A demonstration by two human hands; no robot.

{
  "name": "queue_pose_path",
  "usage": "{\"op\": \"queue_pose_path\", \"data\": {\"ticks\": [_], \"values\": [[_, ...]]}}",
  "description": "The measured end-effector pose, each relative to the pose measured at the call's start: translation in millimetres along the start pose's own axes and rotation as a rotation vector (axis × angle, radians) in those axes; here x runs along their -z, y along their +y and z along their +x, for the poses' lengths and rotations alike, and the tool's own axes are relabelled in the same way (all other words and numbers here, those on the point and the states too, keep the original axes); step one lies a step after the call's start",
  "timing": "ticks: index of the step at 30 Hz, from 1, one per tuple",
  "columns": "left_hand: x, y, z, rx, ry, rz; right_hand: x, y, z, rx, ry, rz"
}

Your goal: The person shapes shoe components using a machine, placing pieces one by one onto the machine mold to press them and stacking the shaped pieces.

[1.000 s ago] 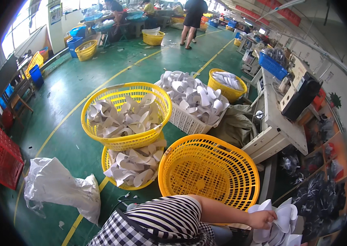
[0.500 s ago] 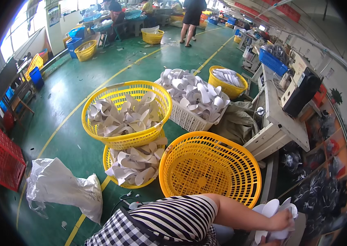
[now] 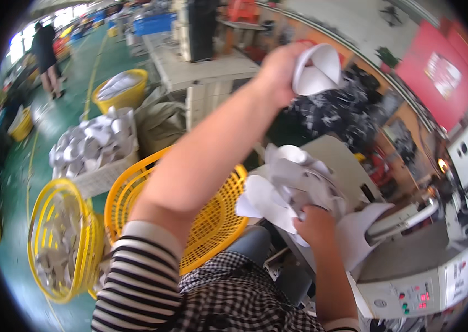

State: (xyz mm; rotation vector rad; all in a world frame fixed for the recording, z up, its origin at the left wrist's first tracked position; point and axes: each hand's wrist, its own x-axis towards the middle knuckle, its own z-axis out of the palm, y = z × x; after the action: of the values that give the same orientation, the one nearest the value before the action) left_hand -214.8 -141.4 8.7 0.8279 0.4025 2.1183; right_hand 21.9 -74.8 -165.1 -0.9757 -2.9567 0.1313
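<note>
My left hand (image 3: 279, 73), raised toward the upper middle, is closed round a white curled sheet piece (image 3: 318, 71), its rounded open end facing right. Lower down, my right hand (image 3: 318, 226) is closed beside a heap of similar white curved pieces (image 3: 292, 180) on a grey-white worktable (image 3: 336, 152). A thin dark thing shows at the right fingers; what they grip is blurred and partly hidden. To the right of that hand, one white piece (image 3: 364, 224) lies flat toward the sewing machine (image 3: 411, 274), which has a lit panel.
Left of my knees stands a large yellow basket (image 3: 212, 243), partly hidden by my left arm. Farther left are a yellow basket (image 3: 37, 243) and a white crate (image 3: 106, 180), both holding white pieces. Behind is another yellow basket (image 3: 134, 95). Black bundles (image 3: 350, 99) lie beyond the table.
The view has swung right, toward the table and machine. My left hand has risen up and away from the heap with a white piece; my right hand is beside the heap.
</note>
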Motion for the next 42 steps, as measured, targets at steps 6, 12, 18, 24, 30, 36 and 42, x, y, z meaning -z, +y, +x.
{"op": "queue_pose_path", "data": {"ticks": [6,12,18,24,30,36,42], "values": [[-13,-60,-94,-0.006,-0.270,0.535,21,18,-17,0.377,0.550,0.226],[-13,-113,-168,-0.256,-0.593,0.987,57,19,-56,0.113,0.243,1.787],[-17,-121,-174,-0.404,-0.857,0.893,48,39,-90,0.026,0.408,1.865],[-67,-150,-158,-0.110,-0.636,0.853,68,47,-120,0.152,0.478,1.220],[-91,-167,-143,0.301,-0.650,0.714,101,61,-145,-0.046,0.790,0.258],[-113,-166,-129,0.168,-0.870,1.053,119,66,-146,-0.086,0.720,0.014],[-117,-149,-110,0.413,-0.816,0.913,119,95,-146,0.129,0.853,0.437]]}}
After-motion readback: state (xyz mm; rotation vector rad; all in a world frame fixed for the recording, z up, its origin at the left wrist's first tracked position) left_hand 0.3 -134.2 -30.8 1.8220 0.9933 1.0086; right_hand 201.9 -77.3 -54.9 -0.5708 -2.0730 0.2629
